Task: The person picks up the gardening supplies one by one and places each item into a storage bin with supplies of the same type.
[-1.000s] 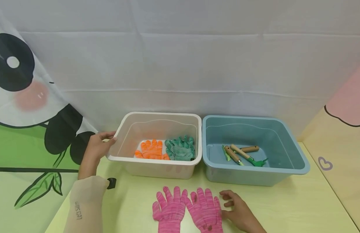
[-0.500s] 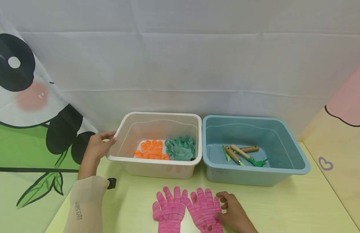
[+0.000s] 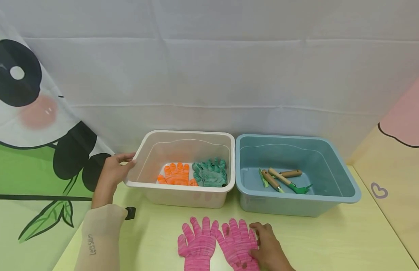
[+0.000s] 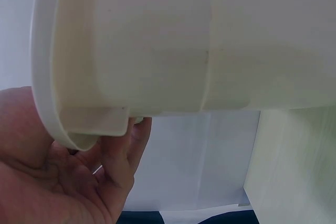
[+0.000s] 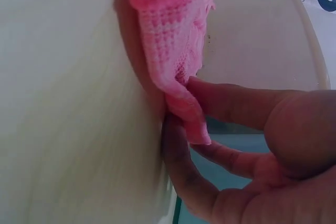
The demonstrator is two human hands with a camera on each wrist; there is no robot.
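Note:
My left hand [image 3: 113,171] grips the left rim of a whitish plastic bin [image 3: 182,194]; in the left wrist view its fingers curl under the lip. On the table in front, two pink knit gloves [image 3: 198,242] lie side by side, fingers pointing away from me. At the right one's outer edge, my right hand [image 3: 269,246] pinches the stained pink glove [image 3: 236,241]. The right wrist view shows thumb and finger on either side of a fold of the knit [image 5: 189,111]. Inside the whitish bin are an orange glove [image 3: 176,174] and green gloves [image 3: 211,174].
A blue bin [image 3: 277,205] stands against the whitish bin's right side. It holds several small garden tools with wooden handles [image 3: 279,175] and green parts. A pale cloth [image 3: 209,75] hangs behind both bins, and a panda print [image 3: 23,94] is at left.
My right hand has moved left onto the right pink glove's edge and closed its fingertips on it. My left hand has stayed on the bin's rim.

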